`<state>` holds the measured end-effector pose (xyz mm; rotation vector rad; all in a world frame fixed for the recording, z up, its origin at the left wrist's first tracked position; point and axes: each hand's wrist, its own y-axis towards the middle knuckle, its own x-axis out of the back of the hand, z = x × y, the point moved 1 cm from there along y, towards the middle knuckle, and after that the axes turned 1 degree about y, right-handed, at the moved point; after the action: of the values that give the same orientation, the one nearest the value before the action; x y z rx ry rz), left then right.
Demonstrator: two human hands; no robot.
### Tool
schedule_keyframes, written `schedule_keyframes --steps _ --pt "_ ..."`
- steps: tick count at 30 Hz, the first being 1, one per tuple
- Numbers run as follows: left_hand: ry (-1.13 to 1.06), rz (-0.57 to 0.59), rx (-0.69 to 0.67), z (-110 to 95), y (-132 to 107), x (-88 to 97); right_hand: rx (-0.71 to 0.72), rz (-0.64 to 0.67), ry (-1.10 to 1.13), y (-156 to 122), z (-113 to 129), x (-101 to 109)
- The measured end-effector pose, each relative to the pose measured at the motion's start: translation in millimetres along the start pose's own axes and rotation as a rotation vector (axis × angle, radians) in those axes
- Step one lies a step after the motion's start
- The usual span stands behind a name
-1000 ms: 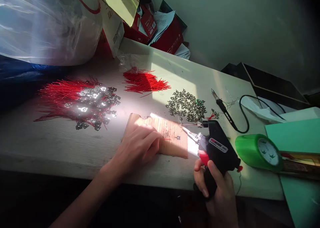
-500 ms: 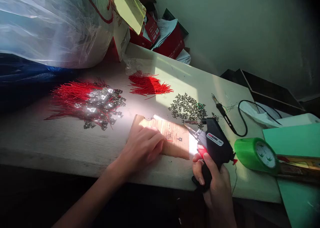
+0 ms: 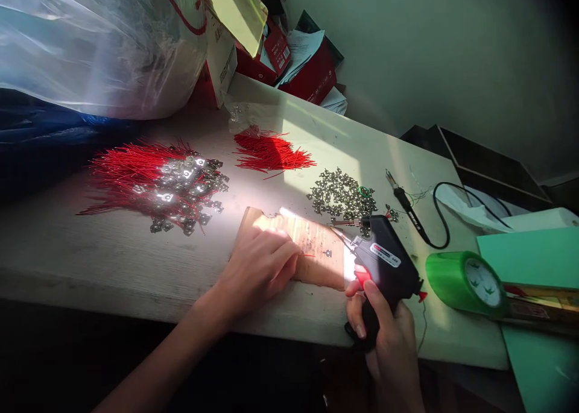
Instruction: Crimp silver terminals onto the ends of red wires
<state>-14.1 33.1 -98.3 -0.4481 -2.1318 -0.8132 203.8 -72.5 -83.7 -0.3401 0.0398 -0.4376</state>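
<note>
My right hand point(image 3: 382, 334) grips the handle of a black soldering gun point(image 3: 384, 262) with a red trigger; its tip points left toward a small metal terminal point(image 3: 328, 253) on a brown cardboard pad point(image 3: 312, 247). My left hand point(image 3: 257, 265) rests on the pad with fingers pressed together, pinching a thin red wire point(image 3: 309, 255) whose end reaches toward the terminal. A pile of loose metal terminals point(image 3: 342, 198) lies just behind the gun. A heap of short red wires point(image 3: 270, 151) sits further back.
At the left lies a pile of red wires with terminals attached point(image 3: 158, 181). A clear plastic bag point(image 3: 90, 45) and red boxes point(image 3: 312, 69) stand behind. A soldering iron with black cord point(image 3: 409, 211), a green tape roll point(image 3: 465, 280) and green sheets point(image 3: 529, 253) are at right.
The gun and my right hand have shifted slightly left, closer to the terminal on the pad. My left hand keeps its place on the cardboard.
</note>
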Motion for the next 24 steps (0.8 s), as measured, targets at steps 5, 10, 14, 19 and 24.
schedule_keyframes --steps 5,10,14,19,24 --pt "-0.003 -0.002 0.0 -1.0 0.4 0.5 0.01 -0.013 -0.01 -0.8 0.1 -0.4" --pt "0.006 -0.011 -0.015 0.9 -0.3 -0.7 0.025 -0.025 -0.043 -2.3 0.8 -0.3" --pt "0.017 -0.007 -0.015 0.8 -0.7 -0.5 0.024 -0.021 0.002 -3.6 1.2 -0.1" --pt "0.01 -0.01 -0.02 -0.3 -1.0 -0.3 -0.101 0.037 0.174 -4.3 2.3 1.8" --pt "0.005 0.007 -0.004 0.4 0.2 -0.2 -0.211 0.083 0.38 0.1 8.9 -0.2"
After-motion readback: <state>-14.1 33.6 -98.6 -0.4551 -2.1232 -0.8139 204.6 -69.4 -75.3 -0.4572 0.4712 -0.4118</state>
